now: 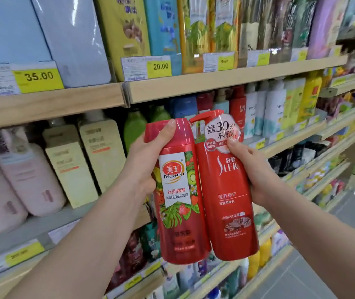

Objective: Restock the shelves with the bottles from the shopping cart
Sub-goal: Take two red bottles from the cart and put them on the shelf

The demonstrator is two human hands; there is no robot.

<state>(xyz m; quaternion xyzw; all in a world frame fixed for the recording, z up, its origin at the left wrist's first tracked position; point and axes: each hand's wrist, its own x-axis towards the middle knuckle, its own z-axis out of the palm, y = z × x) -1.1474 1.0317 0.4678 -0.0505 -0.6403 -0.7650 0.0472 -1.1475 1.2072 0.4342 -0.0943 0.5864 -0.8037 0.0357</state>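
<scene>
A: Holding two red bottles side by side, are you? Which hand has which?

B: Your left hand (144, 160) has the Mewon bottle (179, 190), the one with the fruit and leaf print. The fingers (168, 130) are wrapped round its upper part, and the thumb lies across the front of the cap. Your right hand (256, 171) has the Slek bottle (228, 195), gripped at the right side, with the thumb pressed on the round sticker (223, 132) hung at its neck.

A: Are the bottles touching?

B: Yes, they lean against each other along their sides and at the bases. Both tilt a little, tops to the left. The Slek bottle has a red pump top; the Mewon one has a plain cap.

A: Where are they against the shelves?

B: You hold them in the air in front of the middle shelf (290, 143), not resting on any board. Behind them stand green bottles (134, 128), blue ones and more red ones. To your left on that shelf sit cream bottles (101, 152) and pink bottles (28, 171).

A: And above?

B: The upper shelf (215, 83) carries boxed packs, and on its edge are yellow price tags reading 35.00 (39, 76), 20.00 (160, 66) and 15.00 (224, 61). Lower shelves run away to the right, blurred.
</scene>
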